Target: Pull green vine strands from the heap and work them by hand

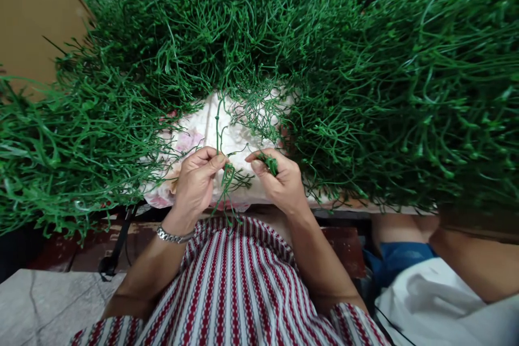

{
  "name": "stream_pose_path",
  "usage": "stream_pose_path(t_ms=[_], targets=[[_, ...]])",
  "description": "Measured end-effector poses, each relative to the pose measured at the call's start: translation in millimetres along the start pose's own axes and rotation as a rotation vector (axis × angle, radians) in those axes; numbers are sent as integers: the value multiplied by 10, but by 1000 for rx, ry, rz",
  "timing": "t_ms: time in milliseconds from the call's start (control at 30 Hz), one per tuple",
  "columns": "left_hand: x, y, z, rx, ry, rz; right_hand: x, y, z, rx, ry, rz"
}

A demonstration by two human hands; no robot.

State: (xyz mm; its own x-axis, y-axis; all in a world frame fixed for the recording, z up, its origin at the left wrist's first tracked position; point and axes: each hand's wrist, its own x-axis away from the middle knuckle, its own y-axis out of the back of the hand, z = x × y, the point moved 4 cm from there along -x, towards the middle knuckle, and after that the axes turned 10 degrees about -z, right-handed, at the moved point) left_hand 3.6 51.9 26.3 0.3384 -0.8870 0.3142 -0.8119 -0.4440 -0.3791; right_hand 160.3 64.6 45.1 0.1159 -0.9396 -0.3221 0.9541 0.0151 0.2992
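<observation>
My left hand [200, 175] pinches a thin green plant stem [218, 130] between thumb and fingers. The stem stands up above the fingertips, and leafy ends [227, 186] hang below them. A short gap to the right, my right hand [279, 178] is closed round a small bunch of green sprigs [269, 163], its thumb and forefinger pointing toward the left hand. Both hands are above a pale flowered cloth [190, 138]. Loose thin trimmings [259, 111] lie on the cloth just beyond them.
Tall heaps of green stems surround the cloth: one at the left [77, 157], one at the back [227, 16] and one at the right [405, 97]. Another person in a white garment [438, 303] sits close at my right. A tan panel [36, 16] stands at back left.
</observation>
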Motion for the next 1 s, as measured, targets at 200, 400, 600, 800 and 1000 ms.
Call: stream_pose_path(t_ms=[200,400,600,800,1000], targets=[[-4,-70,13,69,4,89,17,-163,-55,-47,22,158],[-15,-71,65,129,-1,119,42,-221,-29,-9,151,96],[20,1,52,28,-41,135,43,-195,-56,-16,109,32],[156,95,-98,-600,-425,254,28,-149,-60,-90,-45,57],[191,122,-47,-667,-477,153,55,-223,-95,-92,-20,131]])
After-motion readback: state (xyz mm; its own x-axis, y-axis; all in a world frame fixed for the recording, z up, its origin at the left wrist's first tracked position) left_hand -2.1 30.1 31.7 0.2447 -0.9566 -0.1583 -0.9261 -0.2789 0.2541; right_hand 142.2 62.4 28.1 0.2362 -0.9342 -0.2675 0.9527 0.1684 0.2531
